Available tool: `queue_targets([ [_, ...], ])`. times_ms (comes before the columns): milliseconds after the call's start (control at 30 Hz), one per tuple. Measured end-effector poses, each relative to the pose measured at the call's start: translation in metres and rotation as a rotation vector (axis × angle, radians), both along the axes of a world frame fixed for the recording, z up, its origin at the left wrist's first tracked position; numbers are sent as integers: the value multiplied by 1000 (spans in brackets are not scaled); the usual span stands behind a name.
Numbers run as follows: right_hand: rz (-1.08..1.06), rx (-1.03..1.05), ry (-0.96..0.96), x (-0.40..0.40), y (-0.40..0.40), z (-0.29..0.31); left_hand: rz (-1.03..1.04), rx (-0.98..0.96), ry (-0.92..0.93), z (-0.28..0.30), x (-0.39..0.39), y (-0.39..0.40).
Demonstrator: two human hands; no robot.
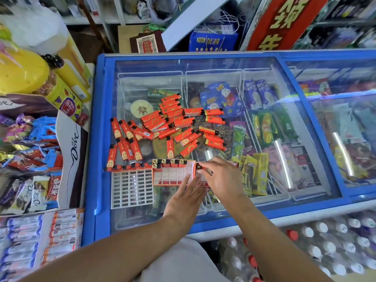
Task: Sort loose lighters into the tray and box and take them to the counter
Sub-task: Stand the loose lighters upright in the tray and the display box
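— Nearest first, then: how are the hands placed?

— The left hand (184, 197) is laid with straight, relaxed fingers (190, 183) against the near edge of the box (174, 173); nothing is gripped, the box is only steadied. The right hand (222, 176) is curled, and a single lighter (201, 166) is pinched between thumb and fingertips just beyond the box's right end.

— And what is found in the box?

— A row of lighters is stood upright along its far wall, just past the left fingertips; the rest of its gridded insert is seen unfilled. To the left of those fingers a white tray (132, 188) is laid flat on the freezer lid (203, 64), with a few lighters lined along its far edge.

— Farther out?

— The loose pile (168, 125) is spread on the glass, well beyond both hands.

— How can the lighters be expected to handle?

— They are judged light, rigid and smooth-sided, so a slip on the glass is likely if they are nudged. A pinch across the flat faces at mid-body seems best, with the dark cap end kept upward for dropping into a cell.

— And the box?

— It looks like thin card or plastic, probably easily bent; it is better taken by both short ends when lifted, and kept level so the upright row is not tipped.
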State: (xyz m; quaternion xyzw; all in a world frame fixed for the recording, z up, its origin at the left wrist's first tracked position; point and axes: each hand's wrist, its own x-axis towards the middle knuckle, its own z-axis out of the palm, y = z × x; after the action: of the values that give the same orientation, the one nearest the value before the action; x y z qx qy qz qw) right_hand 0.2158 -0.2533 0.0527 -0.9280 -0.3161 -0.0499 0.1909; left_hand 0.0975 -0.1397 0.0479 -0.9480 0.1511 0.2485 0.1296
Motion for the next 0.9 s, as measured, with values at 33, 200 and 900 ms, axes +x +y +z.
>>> queue_targets([
  [33,-2,31,2,2,1,10,-1,4,1,0,0,1],
  [200,-264,-8,311,71,10,28,-12,15,14,1,1,5],
  [900,-308,52,570,106,-18,9,52,-55,97,-2,4,11],
])
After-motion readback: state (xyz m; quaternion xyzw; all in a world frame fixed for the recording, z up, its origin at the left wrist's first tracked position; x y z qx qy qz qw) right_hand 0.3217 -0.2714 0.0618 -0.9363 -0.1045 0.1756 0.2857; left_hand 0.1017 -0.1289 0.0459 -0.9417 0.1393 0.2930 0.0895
